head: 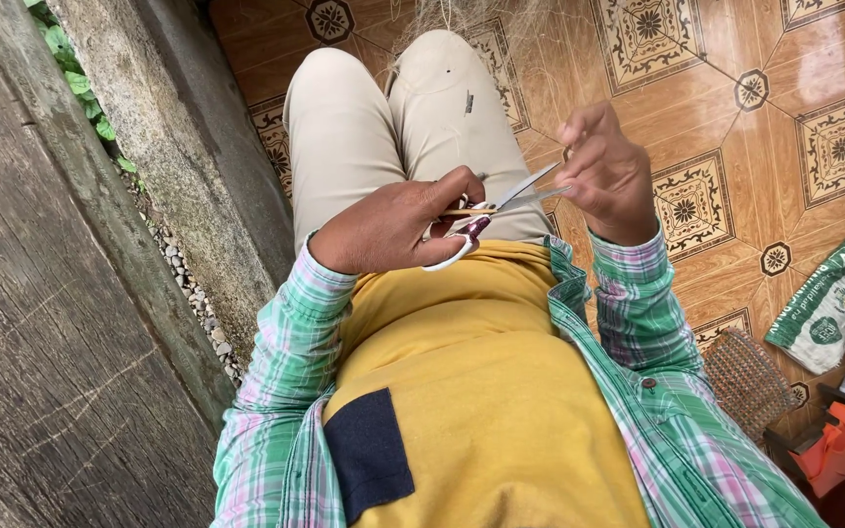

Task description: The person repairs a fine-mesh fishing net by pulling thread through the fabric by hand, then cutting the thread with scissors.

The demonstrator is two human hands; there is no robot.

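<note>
The left hand's point(393, 230) fingers are curled through the handles of the scissors point(501, 205), whose blades stand slightly open. Just beyond the blade tips, the right hand's point(608, 181) fingertips are pinched together, seemingly on a thin strand too fine to make out. This looks like the moment before a snip. A clean cut would need the strand taut between the blades. One pair of scissors, two hands.

It was a home porch or yard edge. Patterned orange floor tiles point(735, 59) ran up to a rough concrete wall point(178, 147), with gravel point(193, 293) and green leaves point(75, 83) along a weathered timber point(41, 323). A printed sack point(828, 303), a woven basket point(745, 376) and an orange tool point(843, 440) lay about.
</note>
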